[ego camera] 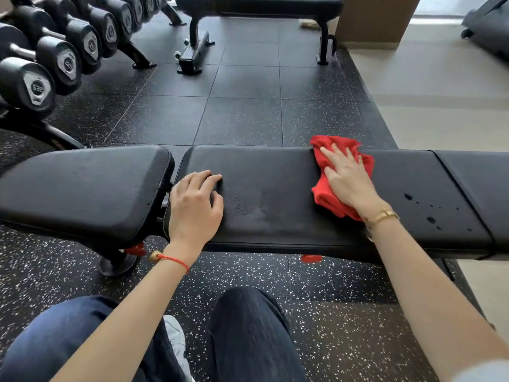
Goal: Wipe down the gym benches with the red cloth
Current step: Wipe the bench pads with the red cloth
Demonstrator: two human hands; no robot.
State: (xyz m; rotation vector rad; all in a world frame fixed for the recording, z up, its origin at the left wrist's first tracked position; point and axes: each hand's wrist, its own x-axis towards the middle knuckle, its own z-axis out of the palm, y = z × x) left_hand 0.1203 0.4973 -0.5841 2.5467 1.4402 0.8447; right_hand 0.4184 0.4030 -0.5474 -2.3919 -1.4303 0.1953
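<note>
1. Nearest to us are our knees in dark trousers (248,334), crouched low on the speckled rubber floor (344,312), which puts the padding within easy reach of both arms.
2. Our left hand (194,205) rests on the near bench (275,194) at the left end of its long pad, beside the gap to the seat pad (82,188). Its fingers are loosely curled and grip nothing; we judge it is there to steady us while the other arm works.
3. Our right hand (348,180) lies flat, fingers spread and fairly straight, pressing the red cloth (327,198) onto the long pad. The cloth is bunched under the palm, reaching from the pad's far edge towards the near edge, so a broad patch of fabric meets the vinyl.
4. Just right of the cloth, dark droplets (429,213) dot the pad. We take these for liquid not yet wiped, which suggests the stroke should carry on rightward.
5. A dull streak between our hands looks like freshly wiped surface, though we cannot be sure.
6. Farther off, a dumbbell rack (55,56) lines the left side.
7. Beyond it stands a second bench (259,4), well apart from us; we cannot tell whether it has been wiped.
</note>
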